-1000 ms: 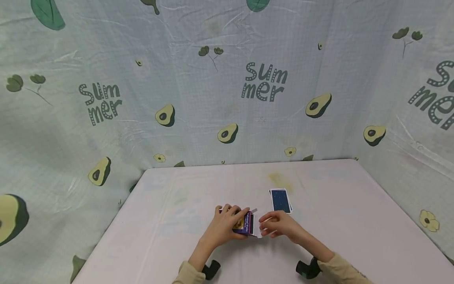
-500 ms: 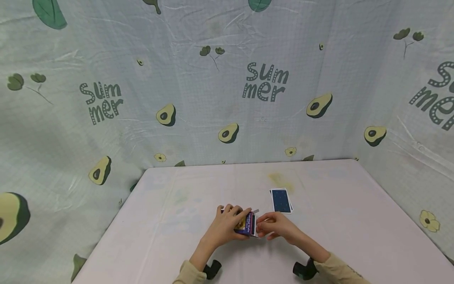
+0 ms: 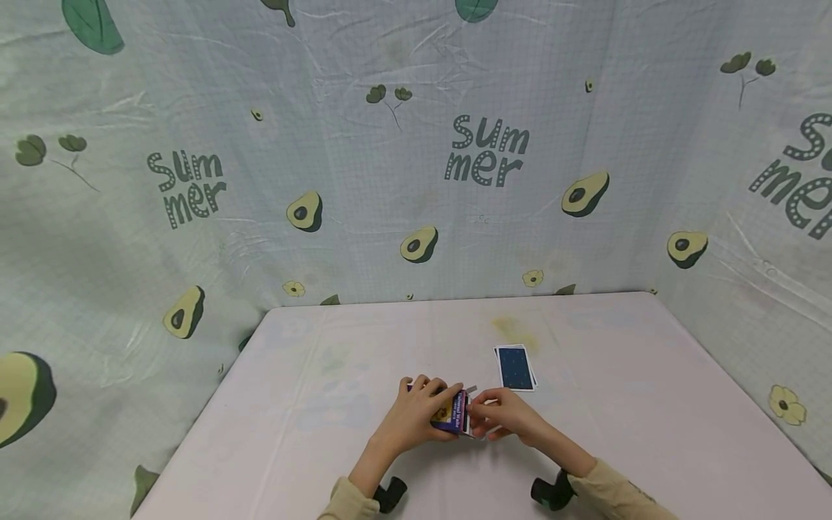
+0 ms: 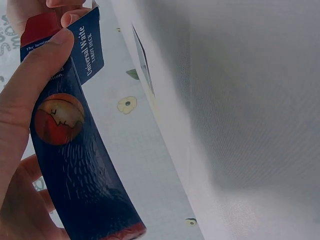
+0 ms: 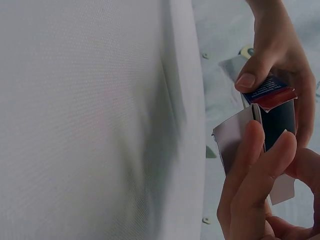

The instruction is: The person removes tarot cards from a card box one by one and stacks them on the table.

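Note:
My left hand (image 3: pixel 412 415) grips a dark blue tarot card box (image 3: pixel 458 415), its thumb along one narrow side and fingers round the other. In the left wrist view, a sleeping face decorates the side and a flap (image 4: pixel 90 47) reading "Universal Waite Tarot Deck" stands folded out. The right wrist view looks into the box's end, where a pale flap (image 5: pixel 237 135) sticks out beside a dark inner face. Bent fingers of my right hand (image 3: pixel 510 417) touch this end; whether they pinch anything there I cannot tell.
A small stack of blue-backed cards (image 3: pixel 516 368) lies on the white-covered table (image 3: pixel 364 347), just beyond my right hand. Behind the table hangs a curtain (image 3: pixel 364 144) printed with avocados. Black wrist cameras (image 3: pixel 390 495) sit below both hands.
My right hand has moved left onto the box's end, its fingers now covering the white flap that stuck out there. My left hand and the box stay nearly in place.

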Tool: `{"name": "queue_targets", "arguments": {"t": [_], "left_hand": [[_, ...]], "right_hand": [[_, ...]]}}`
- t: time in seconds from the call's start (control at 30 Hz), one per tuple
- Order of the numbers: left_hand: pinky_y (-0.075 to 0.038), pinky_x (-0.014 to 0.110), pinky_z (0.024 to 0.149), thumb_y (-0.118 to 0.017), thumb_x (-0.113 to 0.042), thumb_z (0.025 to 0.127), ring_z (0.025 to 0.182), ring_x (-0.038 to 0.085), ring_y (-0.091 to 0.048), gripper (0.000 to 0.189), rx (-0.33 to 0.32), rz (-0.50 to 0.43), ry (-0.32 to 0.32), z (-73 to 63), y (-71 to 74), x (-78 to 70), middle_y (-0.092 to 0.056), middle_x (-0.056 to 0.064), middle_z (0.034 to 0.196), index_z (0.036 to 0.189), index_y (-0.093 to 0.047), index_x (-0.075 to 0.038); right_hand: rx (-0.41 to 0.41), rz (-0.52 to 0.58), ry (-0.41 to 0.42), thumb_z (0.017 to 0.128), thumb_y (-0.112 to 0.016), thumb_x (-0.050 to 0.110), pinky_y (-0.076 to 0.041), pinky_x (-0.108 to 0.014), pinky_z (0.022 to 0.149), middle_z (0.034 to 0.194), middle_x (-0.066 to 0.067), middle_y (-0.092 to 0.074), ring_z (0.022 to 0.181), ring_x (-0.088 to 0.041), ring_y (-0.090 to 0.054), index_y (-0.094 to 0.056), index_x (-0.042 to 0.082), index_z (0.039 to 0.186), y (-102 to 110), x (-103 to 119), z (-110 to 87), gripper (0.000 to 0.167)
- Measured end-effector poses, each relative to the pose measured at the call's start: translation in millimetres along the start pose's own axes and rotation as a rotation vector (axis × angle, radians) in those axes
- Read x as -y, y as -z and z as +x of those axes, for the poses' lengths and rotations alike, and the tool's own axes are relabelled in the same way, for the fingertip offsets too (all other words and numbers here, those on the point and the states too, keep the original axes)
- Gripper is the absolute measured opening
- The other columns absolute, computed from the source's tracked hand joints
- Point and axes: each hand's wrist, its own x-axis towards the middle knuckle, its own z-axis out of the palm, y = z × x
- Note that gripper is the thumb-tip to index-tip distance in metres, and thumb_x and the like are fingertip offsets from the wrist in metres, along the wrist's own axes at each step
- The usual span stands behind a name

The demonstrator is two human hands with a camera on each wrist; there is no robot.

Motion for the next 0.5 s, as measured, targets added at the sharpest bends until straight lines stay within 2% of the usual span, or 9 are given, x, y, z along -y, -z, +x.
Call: {"name": "queue_targets", "arguments": {"t": [0.27, 0.5], "left_hand": [[-0.035, 0.042, 0.083, -0.069, -0.054, 0.066, 0.091, 0.013, -0.045, 0.072, -0.017, -0.006, -0.019, -1.1, -0.4, 0.9, -0.054, -0.005, 0.106, 0.128, -0.047, -0.026], [-0.036, 0.043, 0.084, -0.07, -0.054, 0.065, 0.092, 0.013, -0.045, 0.072, -0.017, -0.027, -0.015, -1.7, -0.5, 2.1, -0.054, -0.005, 0.107, 0.128, -0.046, -0.027]], "right_hand": [[0.012, 0.008, -0.017, 0.087, -0.056, 0.026, -0.048, -0.022, 0.049, 0.071, -0.001, -0.065, 0.057, -0.009, -0.062, -0.057, 0.0, 0.095, -1.6, -4.4, 5.3, 0.028], [0.025, 0.029, -0.021, 0.086, -0.056, 0.023, -0.049, -0.023, 0.049, 0.074, -0.003, -0.067, 0.059, -0.011, -0.064, -0.056, -0.001, 0.096, -0.6, 0.4, 1.5, 0.025]]}}
